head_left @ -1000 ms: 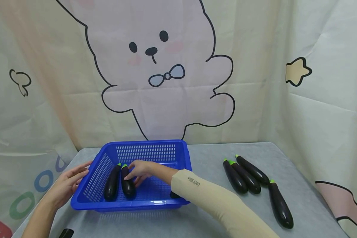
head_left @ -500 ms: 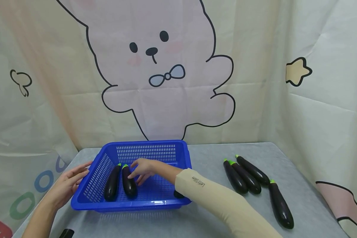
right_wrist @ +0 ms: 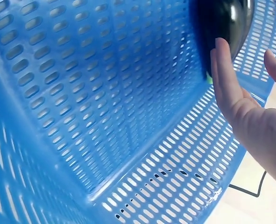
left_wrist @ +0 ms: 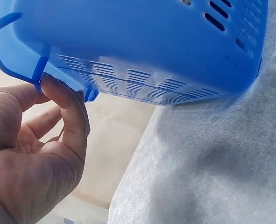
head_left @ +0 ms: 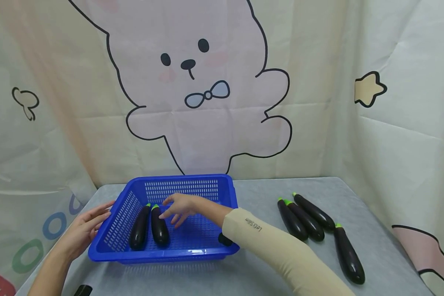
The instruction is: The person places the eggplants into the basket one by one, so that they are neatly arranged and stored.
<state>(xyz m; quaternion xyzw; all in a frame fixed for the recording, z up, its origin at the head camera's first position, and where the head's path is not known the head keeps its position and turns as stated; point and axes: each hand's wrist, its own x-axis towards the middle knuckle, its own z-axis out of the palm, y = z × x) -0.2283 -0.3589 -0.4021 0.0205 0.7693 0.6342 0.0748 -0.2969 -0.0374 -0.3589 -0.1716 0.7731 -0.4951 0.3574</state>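
"Thumb and fingers of the left hand (head_left: 82, 228) pinched the blue basket (head_left: 112, 255) at its left rim, forearm slanting up from the near side. Steadying it, I'd guess."

"And inside?"

"Two eggplants, green ends toward the far wall: the outer eggplant (head_left: 139, 229) near the left wall, the inner eggplant (head_left: 160, 228) just right of it, a narrow gap between."

"Did the right hand (head_left: 182, 204) have hold of the inner one?"

"No, it was empty. Its fingers were spread, pointing down and leftward, with a fingertip right beside the inner eggplant; whether they touched, I couldn't tell. The forearm crossed the right rim in a cream sleeve (head_left: 277, 255)."

"So which step was that?"

"Release, by my reading; the inner eggplant looked placed. The next move called for lifting clear of the rim and swinging right."

"Toward what?"

"Three bunched eggplants (head_left: 305, 220) on the grey table (head_left: 259, 191), then a lone eggplant (head_left: 349, 257) farther right, nearer the person."
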